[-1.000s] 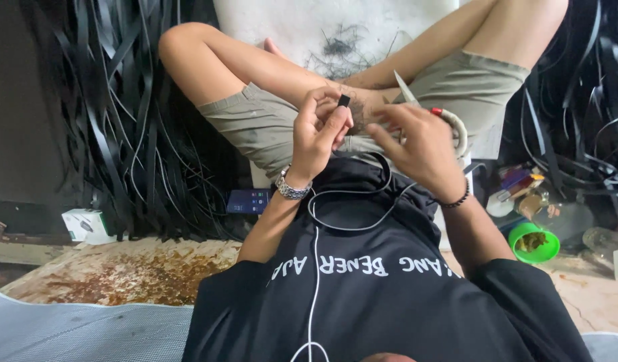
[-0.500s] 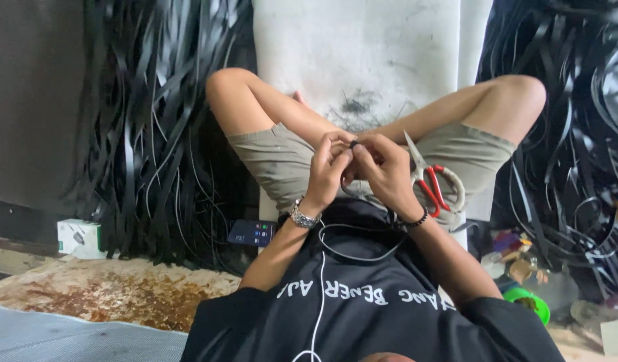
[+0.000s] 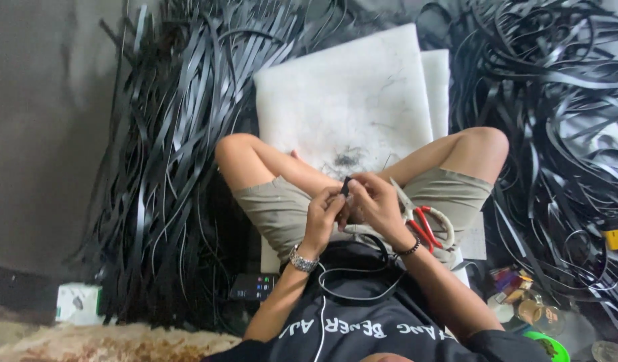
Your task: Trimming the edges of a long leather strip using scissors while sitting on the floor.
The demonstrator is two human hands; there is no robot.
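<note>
we see a small black piece [image 3: 346, 186] pinched between both hands over the lap, standing roughly upright, only its upper end showing above the fingertips. it looks like a short bit of dark strap, too small for us to tell more. the left hand [image 3: 324, 213] grips it from below, fingers curled; the right hand [image 3: 376, 201] closes on it from the other side, thumb and forefinger meeting at its top. the two hands touch each other around it.

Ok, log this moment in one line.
left hand: pinching black strip | right hand: pinching same strip | scissors: on right thigh
</note>
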